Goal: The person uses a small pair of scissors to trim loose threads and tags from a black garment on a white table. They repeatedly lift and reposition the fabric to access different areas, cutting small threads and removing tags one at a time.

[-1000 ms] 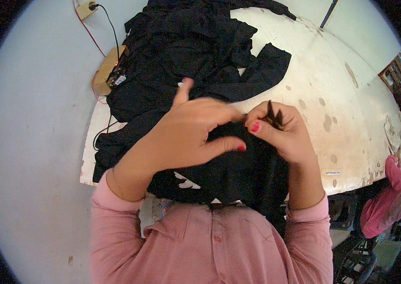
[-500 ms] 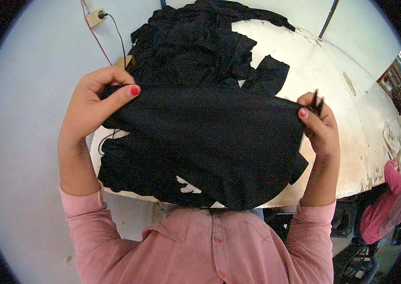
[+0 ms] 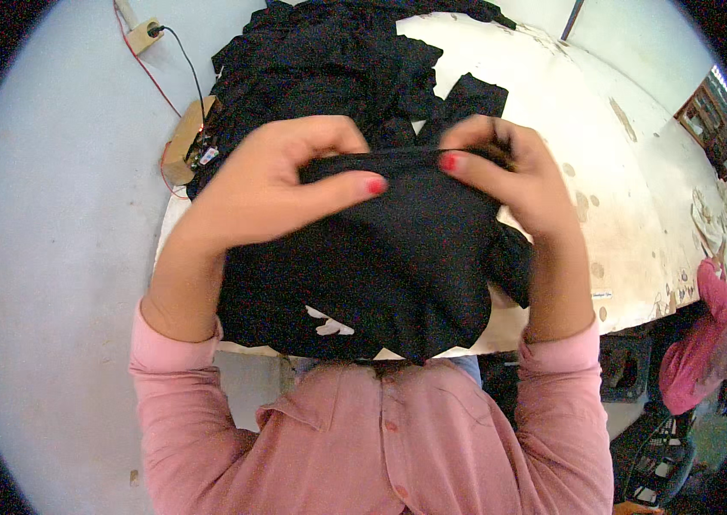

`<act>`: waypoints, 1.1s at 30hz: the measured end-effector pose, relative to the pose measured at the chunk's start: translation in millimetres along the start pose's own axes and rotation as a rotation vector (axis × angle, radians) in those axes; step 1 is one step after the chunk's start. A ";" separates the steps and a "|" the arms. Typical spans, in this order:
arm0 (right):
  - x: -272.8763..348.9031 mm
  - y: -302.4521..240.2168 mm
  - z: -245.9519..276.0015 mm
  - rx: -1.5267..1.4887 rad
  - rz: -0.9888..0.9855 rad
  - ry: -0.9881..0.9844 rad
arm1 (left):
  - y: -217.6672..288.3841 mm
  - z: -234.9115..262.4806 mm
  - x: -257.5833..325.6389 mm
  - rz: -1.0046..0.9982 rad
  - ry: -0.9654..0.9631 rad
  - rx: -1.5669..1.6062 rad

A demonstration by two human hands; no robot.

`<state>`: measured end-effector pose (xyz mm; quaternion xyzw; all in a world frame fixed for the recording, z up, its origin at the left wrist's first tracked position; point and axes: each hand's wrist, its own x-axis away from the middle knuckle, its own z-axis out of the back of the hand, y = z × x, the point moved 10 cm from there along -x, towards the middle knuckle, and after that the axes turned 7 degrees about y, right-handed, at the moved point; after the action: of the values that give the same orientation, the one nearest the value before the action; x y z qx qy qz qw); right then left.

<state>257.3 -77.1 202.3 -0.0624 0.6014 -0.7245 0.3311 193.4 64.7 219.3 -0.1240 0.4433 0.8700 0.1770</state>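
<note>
Both hands are up close to the camera, and between them hangs one black cloth [image 3: 398,257], held above the near edge of the white surface [image 3: 587,172]. The left hand [image 3: 269,184] has its fingers clenched on the cloth's top edge, thumb pressed across the front; the right hand [image 3: 509,172] pinches the same edge just beside it, fingers curled over the fold. The two thumbs sit near each other with a short stretch of hem between them. A small white patch [image 3: 329,322] shows low on the cloth's left side; whether it is a label or a print, I cannot tell. Behind the hands, one big pile of black cloth pieces [image 3: 337,60] covers the far left of the surface, too tangled to count. At the surface's left edge sits one small wooden block [image 3: 187,137] with a red wire, and on the floor one pale socket box [image 3: 144,34] with a black plug. At far right, a person in pink [image 3: 707,343] is visible.
</note>
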 end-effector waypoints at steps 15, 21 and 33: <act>29.8 -35.9 -25.8 0.255 0.458 0.227 | -14.7 -4.8 25.7 0.178 -0.105 0.313; 36.6 -43.3 -50.7 0.229 0.639 0.249 | -26.2 -13.8 26.4 0.265 -0.084 0.488; 23.1 23.7 -33.2 -0.593 -0.105 0.076 | -36.0 -24.1 23.8 0.362 -0.096 0.495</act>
<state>232.8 -63.6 164.6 -0.1602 0.7947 -0.5350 0.2377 188.3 69.4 170.3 0.0448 0.6476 0.7579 0.0648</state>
